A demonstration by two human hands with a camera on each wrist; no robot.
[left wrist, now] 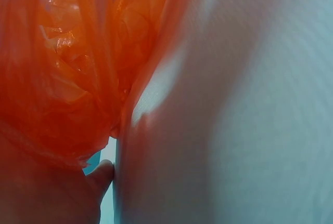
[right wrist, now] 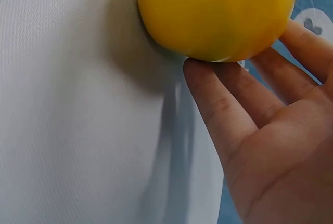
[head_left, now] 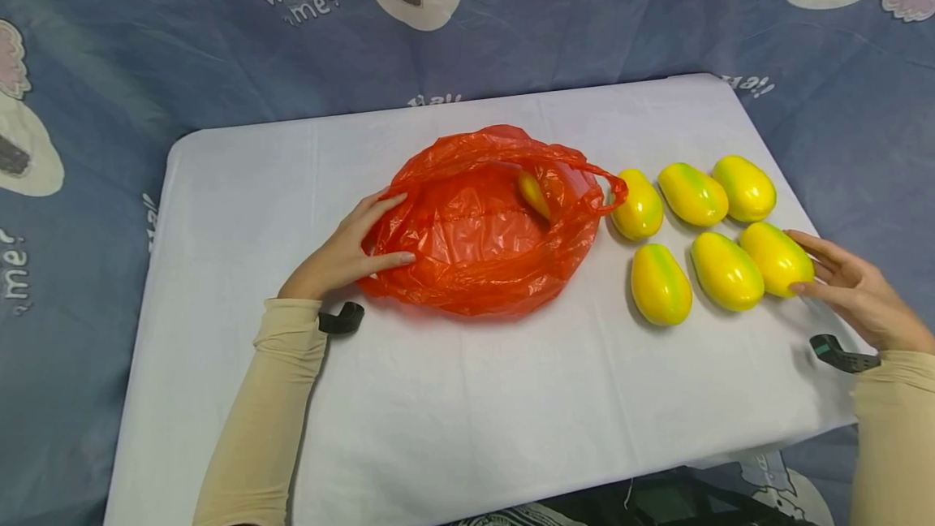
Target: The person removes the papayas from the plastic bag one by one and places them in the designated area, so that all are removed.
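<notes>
A thin red plastic bag [head_left: 475, 234] lies mouth upward on the white table. My left hand [head_left: 343, 246] rests against the bag's left side, thumb and index finger spread apart over its rim. Inside, at the right, part of a yellow mango [head_left: 534, 195] shows. My right hand [head_left: 850, 286] reaches the rightmost front mango [head_left: 776, 258], which is glossy yellow with a green streak. Thumb and fingertips lie at its right end, the fingers fairly straight in the right wrist view. In the left wrist view, red film [left wrist: 62, 94] covers much of my left hand.
Several more yellow-green mangoes [head_left: 694, 194] lie in two rows right of the bag. One bag handle [head_left: 615, 191] overlaps the leftmost back mango [head_left: 638, 205]. The white table [head_left: 453, 396] ends near my right hand. Blue printed cloth [head_left: 219, 39] hangs behind.
</notes>
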